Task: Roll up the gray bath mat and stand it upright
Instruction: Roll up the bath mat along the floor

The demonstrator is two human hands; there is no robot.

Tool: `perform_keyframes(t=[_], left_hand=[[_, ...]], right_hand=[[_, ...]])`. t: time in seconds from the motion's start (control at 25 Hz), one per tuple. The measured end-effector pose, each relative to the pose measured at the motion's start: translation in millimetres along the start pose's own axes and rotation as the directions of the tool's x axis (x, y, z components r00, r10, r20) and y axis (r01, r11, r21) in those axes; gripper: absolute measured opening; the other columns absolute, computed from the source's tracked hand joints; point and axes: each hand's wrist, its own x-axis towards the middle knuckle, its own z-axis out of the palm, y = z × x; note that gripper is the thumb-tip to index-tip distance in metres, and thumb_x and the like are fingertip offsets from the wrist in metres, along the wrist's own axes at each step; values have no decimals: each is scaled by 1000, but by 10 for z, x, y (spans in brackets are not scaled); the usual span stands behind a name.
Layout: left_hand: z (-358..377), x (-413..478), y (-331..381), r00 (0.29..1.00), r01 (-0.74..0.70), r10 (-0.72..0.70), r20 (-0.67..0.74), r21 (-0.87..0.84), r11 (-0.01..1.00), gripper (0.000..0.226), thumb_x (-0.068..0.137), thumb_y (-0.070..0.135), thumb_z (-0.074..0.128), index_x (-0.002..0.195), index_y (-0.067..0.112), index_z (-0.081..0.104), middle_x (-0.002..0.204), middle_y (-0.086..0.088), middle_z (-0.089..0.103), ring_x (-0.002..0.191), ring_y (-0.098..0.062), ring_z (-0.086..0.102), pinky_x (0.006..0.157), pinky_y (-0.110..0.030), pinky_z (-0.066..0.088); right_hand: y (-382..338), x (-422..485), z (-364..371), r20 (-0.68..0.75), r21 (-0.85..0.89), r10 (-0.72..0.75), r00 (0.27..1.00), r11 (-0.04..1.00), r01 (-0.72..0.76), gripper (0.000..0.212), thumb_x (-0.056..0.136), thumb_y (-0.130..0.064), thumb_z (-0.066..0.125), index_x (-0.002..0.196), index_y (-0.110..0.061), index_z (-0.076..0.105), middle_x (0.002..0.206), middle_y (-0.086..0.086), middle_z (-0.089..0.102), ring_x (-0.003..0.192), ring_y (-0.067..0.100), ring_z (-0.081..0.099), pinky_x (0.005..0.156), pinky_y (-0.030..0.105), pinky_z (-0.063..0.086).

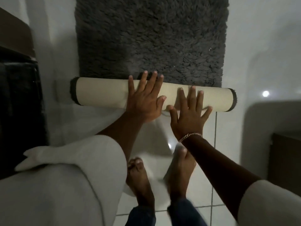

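Observation:
The gray shaggy bath mat (151, 38) lies flat on the white tiled floor, running away from me. Its near end is wound into a roll (101, 92) that shows the cream backing, with dark pile at both ends. My left hand (144, 97) lies flat on the middle of the roll, fingers spread and reaching over its far side. To the right of it, my right hand (189, 110) presses the near side of the roll with spread fingers; a chain bracelet sits on that wrist. Neither hand grips anything.
My bare feet (162, 175) stand on the tiles just behind the roll. A dark cabinet or bin (19, 95) stands at the left. A white rounded fixture (275, 121) and a dark brown unit (286, 162) are at the right.

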Motion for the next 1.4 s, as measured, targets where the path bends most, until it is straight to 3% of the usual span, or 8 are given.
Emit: perform_keyframes(t=[0.16, 0.28, 0.6, 0.8, 0.96, 1.08, 1.28, 1.4], left_hand=[[-252, 336, -103, 997, 19, -23, -70, -67, 998, 66, 95, 49, 25, 151, 16, 17, 162, -11, 21, 150, -34, 11, 116, -68, 8], [-273, 189, -97, 981, -68, 74, -181, 39, 997, 66, 93, 49, 34, 149, 16, 27, 160, -16, 25, 148, -37, 15, 115, -70, 8], [-466, 561, -176, 1000, 8, -10, 26, 80, 997, 77, 91, 59, 34, 153, 22, 8, 164, -10, 9, 150, -35, 3, 112, -75, 3], [-652, 1250, -326, 994, 55, -59, 93, 48, 997, 66, 95, 55, 29, 152, 27, 8, 164, -6, 13, 150, -32, 7, 112, -73, 2], [-711, 1423, -300, 994, 50, -44, -100, 59, 997, 60, 96, 45, 29, 145, 12, 35, 151, -17, 41, 145, -36, 27, 112, -75, 8], [-650, 1281, -241, 979, 39, -20, -204, 90, 995, 61, 96, 44, 30, 150, 17, 25, 161, -12, 24, 150, -32, 12, 113, -72, -3], [-784, 1746, -427, 982, 46, -29, -185, 92, 995, 60, 96, 45, 29, 151, 20, 23, 159, -8, 30, 149, -30, 18, 114, -71, 7], [-964, 2042, -529, 992, 59, -55, -115, 27, 998, 57, 97, 45, 26, 150, 21, 28, 157, -6, 35, 148, -28, 23, 115, -70, 6]], right_hand=[[1, 512, -10, 69, -39, -48, 996, 998, 51, 61, 97, -59, 22, 152, -34, 8, 165, 6, -1, 149, 31, -9, 109, 72, -2], [-29, 1138, -130, 125, -56, -78, 989, 995, 85, 64, 94, -64, 11, 151, -35, 12, 165, 5, 3, 149, 31, -8, 109, 71, -7], [-149, 982, -497, 49, 35, -143, 989, 989, 141, 61, 95, -47, 36, 149, -22, 21, 162, 12, 17, 149, 36, 6, 110, 74, 10], [-180, 1512, -522, 144, -68, -188, 972, 978, 199, 70, 94, -60, 20, 152, -22, 11, 164, 11, 4, 149, 36, -6, 111, 72, -2], [-221, 2024, -532, 199, -48, -152, 968, 985, 164, 70, 93, -63, 13, 152, -25, 9, 164, 9, 3, 148, 34, -12, 111, 68, -10], [-329, 2459, -667, 259, -60, -124, 958, 988, 144, 70, 93, -63, 14, 152, -25, 12, 164, 8, 6, 149, 34, -10, 111, 70, -10], [-453, 2460, -824, -75, -50, -120, 990, 992, 116, 56, 96, -48, 30, 143, -17, 36, 159, 10, 28, 148, 31, 13, 113, 70, -1], [-540, 2306, -837, 30, -109, -285, 958, 952, 286, 64, 96, -51, 27, 150, -17, 23, 162, 10, 19, 149, 31, 9, 114, 66, -1]])
